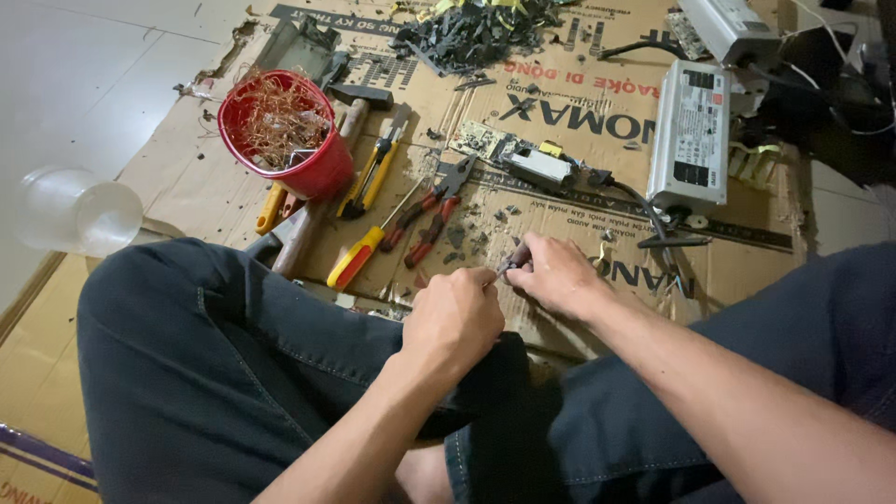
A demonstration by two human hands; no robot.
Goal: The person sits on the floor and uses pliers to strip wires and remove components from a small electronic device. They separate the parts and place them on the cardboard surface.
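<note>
Both hands, left hand and right hand, pinched shut on one small dark part

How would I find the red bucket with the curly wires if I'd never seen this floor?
Start at the big flattened cardboard sheet on the floor and go to its left end. There, beside the hammer and the yellow-handled pliers, stands the red bucket. It is the only round, red container there, and it is filled with tangled copper-coloured wire.
</note>
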